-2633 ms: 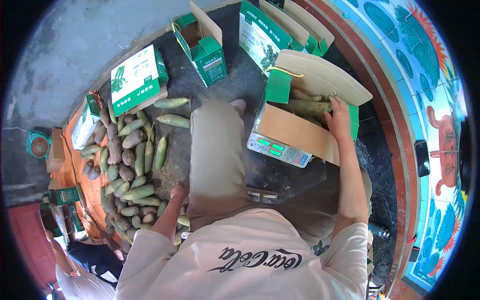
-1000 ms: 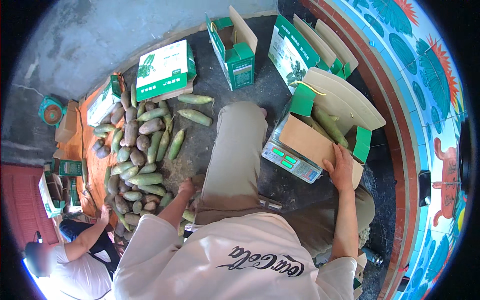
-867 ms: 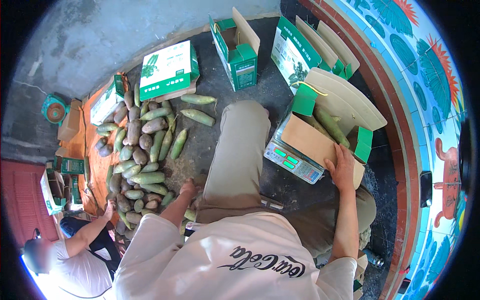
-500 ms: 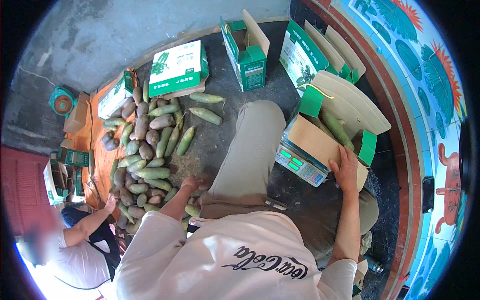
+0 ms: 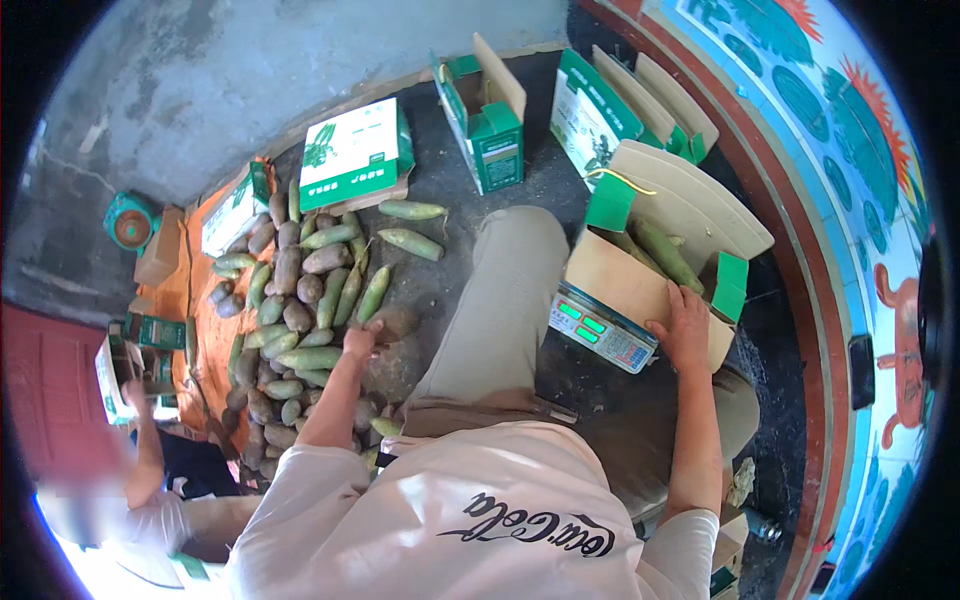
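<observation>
— Where did our left hand (image 5: 358,340) sit against the brownish shoot (image 5: 393,321)?

— Right at it. The shoot lay just to the right of that hand, touching the fingertips, its long axis running roughly left to right, at the near edge of the pile of green and brown shoots (image 5: 290,300) on the orange sheet (image 5: 190,300). We could not tell whether the fingers had curled round it or only rested on it.

— And our right hand (image 5: 683,325)?

— Well apart, across our knee. It lay flat, fingers together, pressed on the front wall of the open brown carton (image 5: 625,290), which stood on the weighing scale (image 5: 600,335) with its green lit display. Green shoots (image 5: 655,250) lay inside, pointing away from us. So the left was far nearer the pile.

— The packages?

— We saw a flat green-and-white carton (image 5: 352,152) lying at the pile's far end, a second one (image 5: 235,210) to its left, an upright green carton (image 5: 492,135) with open flaps beyond our knee, and another (image 5: 600,115) behind the scale.
</observation>
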`<state>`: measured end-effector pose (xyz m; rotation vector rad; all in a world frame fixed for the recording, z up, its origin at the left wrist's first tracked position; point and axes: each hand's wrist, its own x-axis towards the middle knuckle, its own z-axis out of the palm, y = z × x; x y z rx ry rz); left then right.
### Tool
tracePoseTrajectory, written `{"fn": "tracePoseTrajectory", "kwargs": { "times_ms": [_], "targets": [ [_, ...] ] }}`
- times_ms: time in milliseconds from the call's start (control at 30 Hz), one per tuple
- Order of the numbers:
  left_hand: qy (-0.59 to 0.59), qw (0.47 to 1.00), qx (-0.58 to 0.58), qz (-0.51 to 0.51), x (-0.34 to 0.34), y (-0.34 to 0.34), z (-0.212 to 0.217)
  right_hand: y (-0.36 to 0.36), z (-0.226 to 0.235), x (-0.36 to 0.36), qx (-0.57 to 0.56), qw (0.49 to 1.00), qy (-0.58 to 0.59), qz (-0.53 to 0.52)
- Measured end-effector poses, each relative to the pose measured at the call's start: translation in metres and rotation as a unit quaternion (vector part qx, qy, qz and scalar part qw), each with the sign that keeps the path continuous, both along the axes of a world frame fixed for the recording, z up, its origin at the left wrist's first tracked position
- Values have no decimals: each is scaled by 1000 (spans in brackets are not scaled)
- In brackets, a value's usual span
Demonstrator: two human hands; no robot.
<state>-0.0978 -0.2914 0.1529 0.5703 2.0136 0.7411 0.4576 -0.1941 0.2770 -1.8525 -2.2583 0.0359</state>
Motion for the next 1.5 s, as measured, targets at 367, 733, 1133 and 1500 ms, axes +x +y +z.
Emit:
{"fn": "tracePoseTrajectory", "kwargs": {
  "times_ms": [367,733,1133,1500],
  "targets": [
    [-109,954,278,11,41,84,185,7,-4,-5,4,1000,-17,-9],
    [-209,912,277,-217,178,161,269,6,-2,-4,0,1000,-10,-19],
    [-236,884,161,-371,335,219,206,8,6,-6,-42,999,12,-25],
    [118,822,229,-507,388,255,163,8,8,-8,-42,999,13,-30]
  ]
}}
